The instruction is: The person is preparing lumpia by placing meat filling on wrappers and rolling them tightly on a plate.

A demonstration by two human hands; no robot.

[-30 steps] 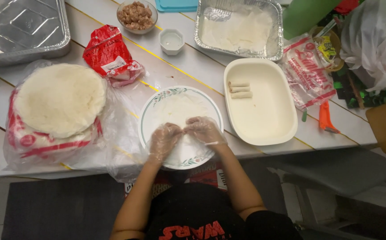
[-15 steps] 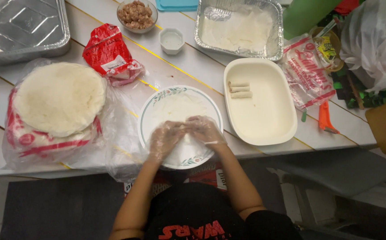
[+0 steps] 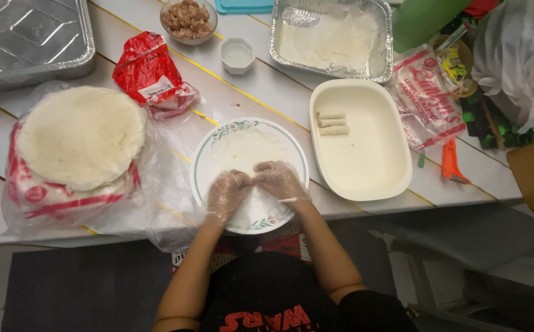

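Two gloved hands, left [image 3: 227, 195] and right [image 3: 279, 180], pinching a wrapper [image 3: 242, 154] on the plate [image 3: 208, 147], bench [image 3: 248, 92] centre. Wrapper stack [image 3: 79, 135] left; white tray [image 3: 371, 172] with three rolls [image 3: 331, 123] right; nothing between.

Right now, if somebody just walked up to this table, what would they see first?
Probably the two gloved hands, left hand and right hand, meeting over a thin wrapper on the flower-rimmed plate at the table's near edge. Next, the big stack of round wrappers in its open bag on the left. Then three little rolls lying in the cream tray on the right.
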